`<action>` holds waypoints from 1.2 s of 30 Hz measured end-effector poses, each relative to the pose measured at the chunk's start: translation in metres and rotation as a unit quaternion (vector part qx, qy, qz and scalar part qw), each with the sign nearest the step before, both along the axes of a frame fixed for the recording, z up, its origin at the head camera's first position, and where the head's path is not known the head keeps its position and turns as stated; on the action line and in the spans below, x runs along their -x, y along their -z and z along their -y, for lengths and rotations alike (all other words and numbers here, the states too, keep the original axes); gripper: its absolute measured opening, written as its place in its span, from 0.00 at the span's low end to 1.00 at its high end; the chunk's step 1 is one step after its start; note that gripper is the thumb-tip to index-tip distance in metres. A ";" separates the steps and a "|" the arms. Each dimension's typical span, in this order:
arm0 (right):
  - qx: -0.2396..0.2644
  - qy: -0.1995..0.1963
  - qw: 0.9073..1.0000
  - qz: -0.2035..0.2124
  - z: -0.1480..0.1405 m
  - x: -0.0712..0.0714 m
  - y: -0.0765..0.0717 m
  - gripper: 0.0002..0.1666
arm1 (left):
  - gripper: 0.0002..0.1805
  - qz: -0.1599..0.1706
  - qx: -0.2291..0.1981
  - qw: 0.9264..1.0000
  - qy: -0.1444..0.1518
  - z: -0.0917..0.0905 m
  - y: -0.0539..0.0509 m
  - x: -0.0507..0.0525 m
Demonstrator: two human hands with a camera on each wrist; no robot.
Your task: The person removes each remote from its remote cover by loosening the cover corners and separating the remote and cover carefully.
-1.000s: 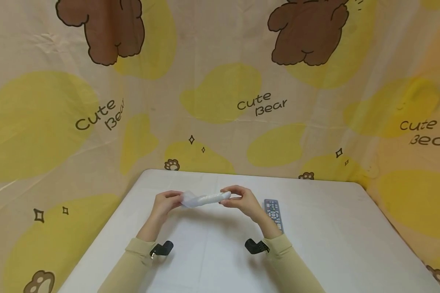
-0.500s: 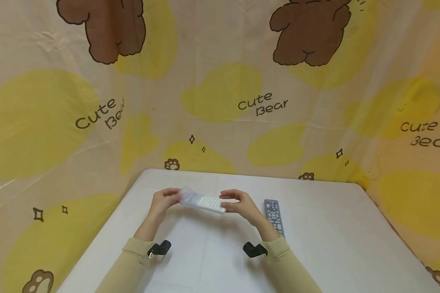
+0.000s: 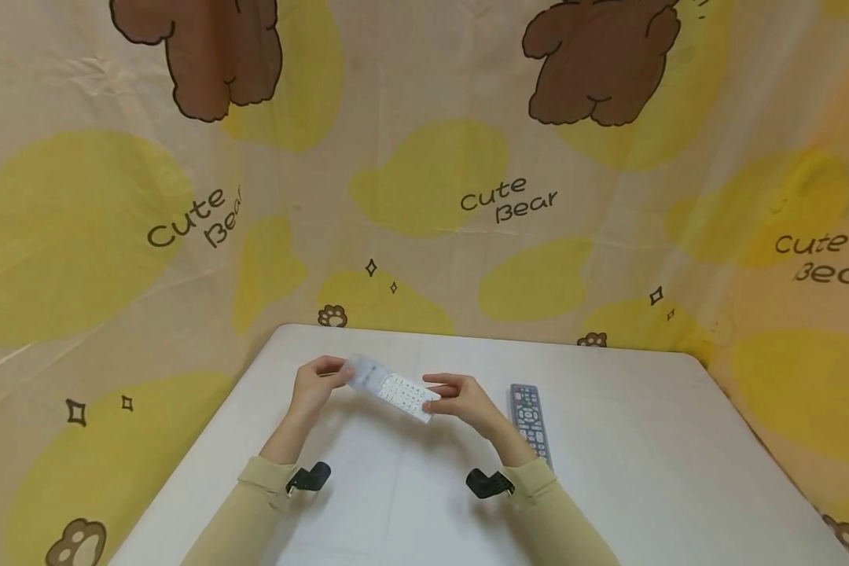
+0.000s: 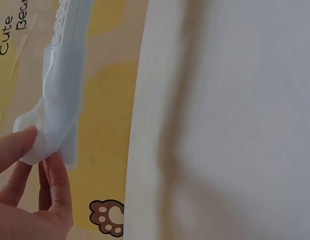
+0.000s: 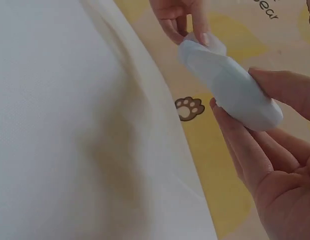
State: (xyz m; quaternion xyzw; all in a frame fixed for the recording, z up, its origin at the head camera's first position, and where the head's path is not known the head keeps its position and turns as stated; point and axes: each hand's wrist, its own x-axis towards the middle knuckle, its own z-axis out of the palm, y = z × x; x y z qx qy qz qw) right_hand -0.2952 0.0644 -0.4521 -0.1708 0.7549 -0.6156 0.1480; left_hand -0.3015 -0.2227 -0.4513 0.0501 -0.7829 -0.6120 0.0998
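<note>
A white remote control [image 3: 406, 395] with rows of buttons is held above the table, partly inside a translucent sleeve [image 3: 366, 373]. My left hand [image 3: 316, 387] pinches the sleeve's loose end between thumb and fingers; in the left wrist view the crumpled sleeve [image 4: 62, 95] covers one end of the remote. My right hand [image 3: 467, 405] grips the remote's bare end; the right wrist view shows its thumb on one edge and fingers on the other, around the smooth back of the remote [image 5: 240, 97]. The remote slants down toward my right hand in the head view.
A grey remote control [image 3: 529, 420] lies on the white table [image 3: 637, 456], right of my right forearm, which partly hides its lower end. Behind the table hangs a bear-print curtain [image 3: 410, 181]. A black wrist camera [image 3: 310, 476] sits on my left wrist, another [image 3: 488, 483] on my right.
The white remote has turned from edge-on so that its button side faces the head camera, and its right end has tilted lower. Both hands keep hold at the two ends.
</note>
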 end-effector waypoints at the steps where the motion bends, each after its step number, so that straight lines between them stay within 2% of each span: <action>1: 0.001 -0.007 1.000 0.003 0.001 0.000 0.001 0.34 | 0.16 -0.008 0.001 1.000 0.000 -0.001 0.000 -0.001; 8: -0.019 -0.024 0.999 0.037 0.008 -0.002 0.007 0.30 | 0.12 -0.044 0.040 0.998 -0.011 -0.006 -0.003 -0.002; 19: -0.048 -0.053 0.996 0.055 0.017 -0.011 0.012 0.27 | 0.07 -0.062 0.081 0.994 -0.033 -0.017 -0.010 -0.005; 26: -0.049 -0.047 0.996 0.057 0.015 -0.018 0.014 0.29 | 0.09 -0.073 0.071 0.995 -0.020 -0.018 -0.012 -0.004; 36: -0.059 -0.044 0.996 0.046 0.017 -0.025 0.008 0.29 | 0.07 -0.070 0.056 0.996 -0.025 -0.015 -0.013 -0.003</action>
